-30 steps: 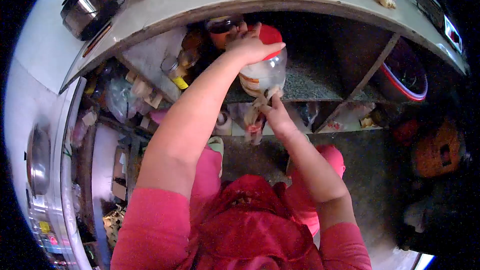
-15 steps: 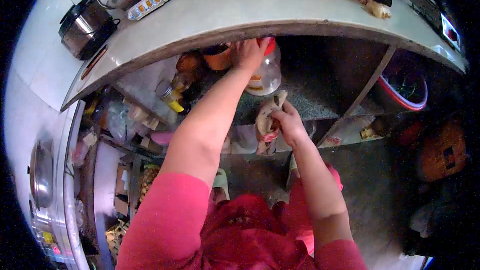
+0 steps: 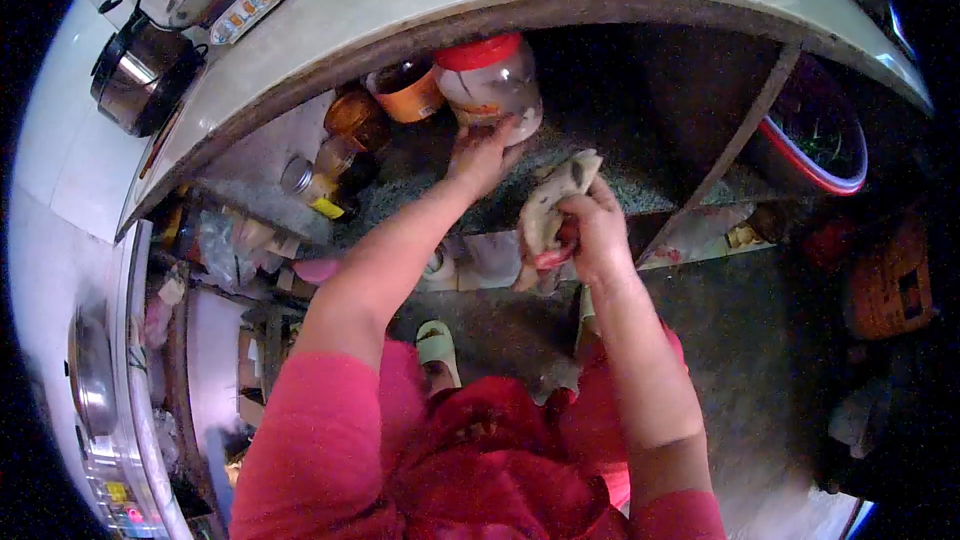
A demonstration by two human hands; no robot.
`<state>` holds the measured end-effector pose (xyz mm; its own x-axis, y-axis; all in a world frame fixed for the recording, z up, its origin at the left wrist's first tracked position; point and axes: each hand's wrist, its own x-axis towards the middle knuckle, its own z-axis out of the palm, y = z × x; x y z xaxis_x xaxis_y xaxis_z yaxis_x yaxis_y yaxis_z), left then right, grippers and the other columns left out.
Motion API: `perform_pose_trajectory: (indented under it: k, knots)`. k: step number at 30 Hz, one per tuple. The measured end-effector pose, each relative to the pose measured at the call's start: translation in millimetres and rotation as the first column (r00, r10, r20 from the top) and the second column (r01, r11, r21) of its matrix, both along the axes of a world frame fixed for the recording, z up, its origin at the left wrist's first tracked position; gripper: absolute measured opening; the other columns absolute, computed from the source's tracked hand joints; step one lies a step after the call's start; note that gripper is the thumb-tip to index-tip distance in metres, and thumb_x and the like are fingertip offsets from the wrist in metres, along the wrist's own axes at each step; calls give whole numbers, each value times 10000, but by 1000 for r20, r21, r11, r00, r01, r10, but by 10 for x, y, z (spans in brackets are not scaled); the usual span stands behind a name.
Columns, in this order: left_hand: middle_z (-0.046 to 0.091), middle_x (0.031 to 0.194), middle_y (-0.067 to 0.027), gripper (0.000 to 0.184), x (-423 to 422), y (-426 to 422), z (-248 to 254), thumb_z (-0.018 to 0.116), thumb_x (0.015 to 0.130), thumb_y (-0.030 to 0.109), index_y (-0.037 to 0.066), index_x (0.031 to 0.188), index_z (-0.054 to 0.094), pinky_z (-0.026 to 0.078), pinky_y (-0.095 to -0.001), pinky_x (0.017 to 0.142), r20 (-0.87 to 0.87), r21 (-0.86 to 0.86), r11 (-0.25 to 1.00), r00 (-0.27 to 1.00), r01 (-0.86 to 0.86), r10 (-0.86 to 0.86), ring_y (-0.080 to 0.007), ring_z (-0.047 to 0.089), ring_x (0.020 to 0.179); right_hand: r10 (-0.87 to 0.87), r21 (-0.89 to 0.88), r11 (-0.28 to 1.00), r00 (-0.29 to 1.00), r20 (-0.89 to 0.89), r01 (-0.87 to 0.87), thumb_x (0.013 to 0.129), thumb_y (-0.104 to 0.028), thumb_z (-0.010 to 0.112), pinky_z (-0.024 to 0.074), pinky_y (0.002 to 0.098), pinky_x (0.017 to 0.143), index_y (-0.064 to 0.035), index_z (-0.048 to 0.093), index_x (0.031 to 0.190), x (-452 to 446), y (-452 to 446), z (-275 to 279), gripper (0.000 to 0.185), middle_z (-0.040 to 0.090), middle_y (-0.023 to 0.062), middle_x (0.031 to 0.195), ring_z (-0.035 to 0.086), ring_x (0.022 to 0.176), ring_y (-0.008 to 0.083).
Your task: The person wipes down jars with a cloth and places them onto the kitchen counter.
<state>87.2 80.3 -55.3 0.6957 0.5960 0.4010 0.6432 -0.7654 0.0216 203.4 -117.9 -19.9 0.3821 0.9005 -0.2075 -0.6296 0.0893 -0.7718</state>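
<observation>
My left hand (image 3: pixel 482 157) is at the lower front of a clear plastic jar (image 3: pixel 488 90) with a red lid, its fingers curved against the jar's side. The jar stands upright on the dark speckled shelf under the counter. My right hand (image 3: pixel 597 227) grips a crumpled, stained rag (image 3: pixel 545 215), pale with some red on it, in front of the shelf edge. Left of the jar are an orange pot (image 3: pixel 408 95), a brown round container (image 3: pixel 356 120) and a glass jar (image 3: pixel 312 188) with a yellow label, which lies tilted.
Above the shelf runs the pale countertop (image 3: pixel 400 15), with a dark cooker (image 3: pixel 150 75) at its left. An upright divider (image 3: pixel 735 145) separates the jar from a red-rimmed tub (image 3: pixel 845 180) of greens. An orange crate (image 3: pixel 890 280) stands in shadow at right.
My left hand has moved from the jar's lid down to its lower side. My right hand still grips the rag, now slightly higher. The view has shifted a little.
</observation>
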Motion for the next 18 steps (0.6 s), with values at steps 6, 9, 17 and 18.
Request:
perform_pose_trajectory:
  k: [6, 9, 17, 18]
  knots:
    - [632, 1179, -147, 517, 447, 922, -271, 521, 909, 466, 237, 1361, 420, 389, -545, 957, 207, -36, 998, 976, -55, 62, -396, 598, 1063, 97, 29, 995, 995, 12, -98, 837, -2, 540, 468, 341, 920, -11, 457, 1324, -169, 50, -43, 494, 610, 114, 1160, 593, 1021, 231]
    - [577, 1271, -152, 554, 632, 1229, -196, 526, 904, 469, 206, 1378, 410, 362, -532, 1011, 80, -115, 983, 985, -146, 156, -394, 538, 1167, 128, -9, 992, 992, -3, -128, 838, 23, 539, 459, 342, 937, -37, 414, 1373, -188, 88, -46, 553, 594, 111, 1195, 571, 1074, 233]
    - [374, 1435, -197, 597, 746, 1907, -132, 555, 903, 284, 129, 1433, 329, 248, -490, 1121, -69, -269, 945, 982, -189, 177, -394, 324, 1334, 148, -85, 987, 984, 98, -140, 864, -10, 550, 465, 343, 920, -38, 433, 1341, -162, 153, -94, 492, 605, 115, 1168, 582, 1049, 222]
    - [370, 1439, -197, 596, 749, 1875, -103, 557, 901, 277, 128, 1432, 331, 243, -489, 1124, -85, -282, 938, 979, -204, 187, -392, 318, 1339, 150, -69, 987, 985, 82, -145, 863, -7, 546, 470, 341, 912, -37, 437, 1333, -149, 149, -23, 483, 607, 115, 1161, 585, 1042, 222]
